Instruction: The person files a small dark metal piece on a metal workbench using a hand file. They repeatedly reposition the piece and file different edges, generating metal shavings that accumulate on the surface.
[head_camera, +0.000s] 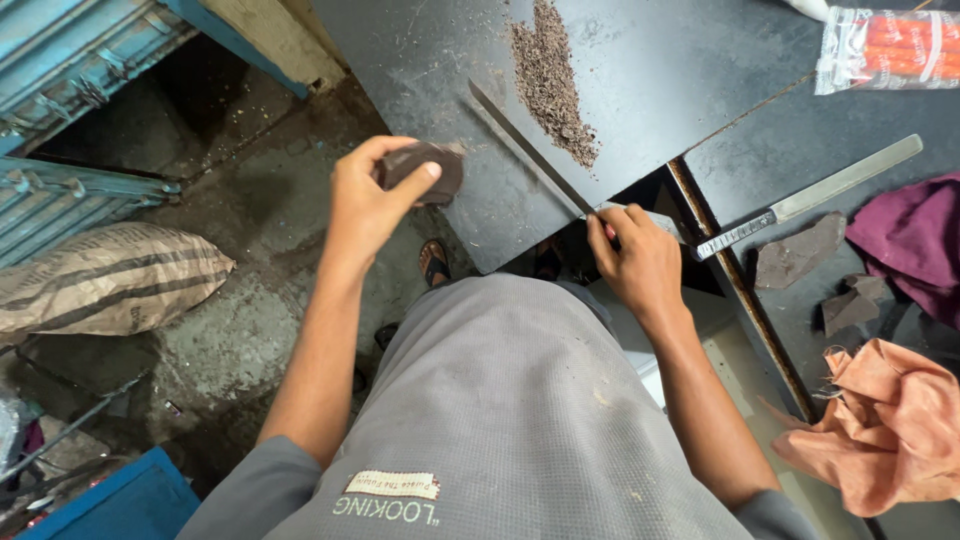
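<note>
Already a long heap of dark brown shavings (553, 85) lies at the upper middle of the black tabletop (660, 70). Left of centre, the left hand (365, 200) has its fingers closed around a dark brown, flattish chunk (425, 172), mostly uncut. At centre, the right hand (640, 262) is wrapped around the handle of a long steel blade (525, 150) resting on the board. Further brown pieces (800, 255) wait at the right.

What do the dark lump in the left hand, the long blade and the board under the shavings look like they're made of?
Lump: probably chocolate or a similar waxy block; matte dark brown, matching the shavings. Blade: metal, dull grey, thin and straight. Board: smooth, dark, faintly shiny, maybe laminate or coated sheet; hard to tell.
</note>
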